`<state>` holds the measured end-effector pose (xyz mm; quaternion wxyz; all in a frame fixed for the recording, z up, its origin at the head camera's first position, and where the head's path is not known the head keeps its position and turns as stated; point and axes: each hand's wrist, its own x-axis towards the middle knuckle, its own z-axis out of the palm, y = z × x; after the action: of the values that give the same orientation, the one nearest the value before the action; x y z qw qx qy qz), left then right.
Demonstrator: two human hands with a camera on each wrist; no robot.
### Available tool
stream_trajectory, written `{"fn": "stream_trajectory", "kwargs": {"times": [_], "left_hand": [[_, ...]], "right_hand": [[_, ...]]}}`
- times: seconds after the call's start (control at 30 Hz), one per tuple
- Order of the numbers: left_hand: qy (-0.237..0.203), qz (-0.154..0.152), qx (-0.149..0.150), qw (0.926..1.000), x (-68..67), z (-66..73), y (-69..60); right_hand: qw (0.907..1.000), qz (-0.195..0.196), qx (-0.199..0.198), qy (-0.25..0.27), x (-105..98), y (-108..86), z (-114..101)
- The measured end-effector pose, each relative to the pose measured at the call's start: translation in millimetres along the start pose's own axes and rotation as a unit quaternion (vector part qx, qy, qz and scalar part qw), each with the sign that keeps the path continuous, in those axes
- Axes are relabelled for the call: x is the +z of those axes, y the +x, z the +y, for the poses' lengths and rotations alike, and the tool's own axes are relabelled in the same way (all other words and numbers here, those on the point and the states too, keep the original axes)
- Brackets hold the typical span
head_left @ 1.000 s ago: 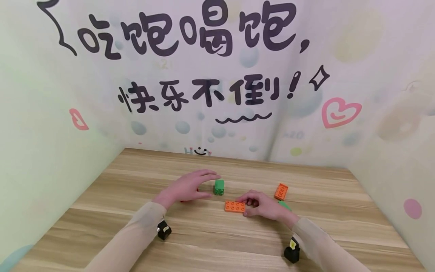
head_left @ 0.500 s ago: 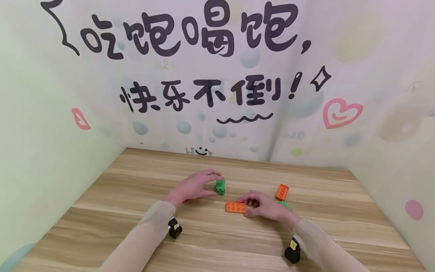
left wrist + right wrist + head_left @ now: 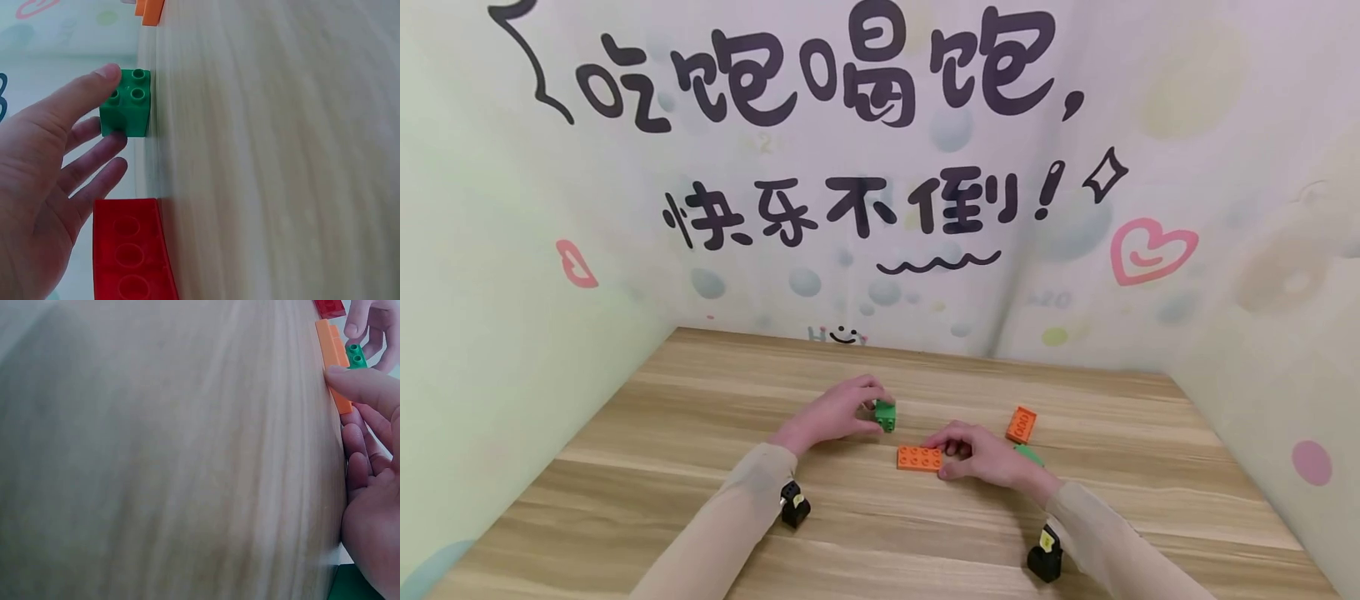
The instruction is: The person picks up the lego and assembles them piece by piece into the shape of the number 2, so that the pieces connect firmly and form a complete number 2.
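My left hand [image 3: 835, 412] has its thumb and fingers around a small green toy building block [image 3: 886, 418], which lies on its side with its studs facing me. In the left wrist view the thumb touches the block's studded face and the fingertips are at its other side. My right hand [image 3: 988, 454] pinches the right end of a flat orange building block [image 3: 917, 458] between thumb and fingers; that block lies on the table, studs up. A red building block [image 3: 130, 250] sits beside my left fingers, hidden behind the hand in the head view.
Behind my right hand, a second orange block [image 3: 1021, 425] lies with its hollow underside showing. A green piece [image 3: 1030, 454] is partly covered by that hand. The wooden table [image 3: 880, 533] is bounded by a printed cloth backdrop [image 3: 880, 292] and side walls.
My left hand has moved right to the green block and its fingers have closed around it. The right hand stays on the orange block.
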<state>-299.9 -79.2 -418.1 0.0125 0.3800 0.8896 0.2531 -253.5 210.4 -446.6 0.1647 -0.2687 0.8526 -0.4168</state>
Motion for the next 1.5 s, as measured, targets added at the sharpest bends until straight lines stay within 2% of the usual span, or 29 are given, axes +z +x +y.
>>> {"fn": "stream_trajectory", "kwargs": {"times": [0.13,0.4,0.6,1.0,1.1,1.3,1.5], "left_hand": [[-0.015,0.003,-0.011,0.9998,2.1,1.8,2.9],[-0.003,0.004,-0.029,0.9996,3.8,3.2,5.2],[-0.014,-0.004,-0.023,0.9996,-0.5,5.5,-0.7],[-0.025,-0.053,-0.031,0.9978,-12.7,4.7,-7.3],[-0.015,-0.060,-0.026,0.9978,-15.5,4.9,-7.3],[0.008,-0.068,-0.018,0.9975,-19.2,5.2,-7.8],[0.009,-0.061,-0.012,0.9980,-20.7,7.7,-7.3]], "right_hand": [[1.0000,0.002,0.001,0.003,0.9,-0.2,0.7],[1.0000,0.003,0.002,0.004,1.6,0.2,0.7],[1.0000,0.001,0.006,0.000,1.9,0.6,0.5],[1.0000,0.000,0.001,-0.004,1.0,1.3,2.0],[1.0000,0.000,-0.001,0.000,0.6,1.6,3.3],[1.0000,0.000,-0.004,0.005,0.7,1.7,2.9],[1.0000,0.002,-0.002,0.005,0.6,0.9,1.4]]}}
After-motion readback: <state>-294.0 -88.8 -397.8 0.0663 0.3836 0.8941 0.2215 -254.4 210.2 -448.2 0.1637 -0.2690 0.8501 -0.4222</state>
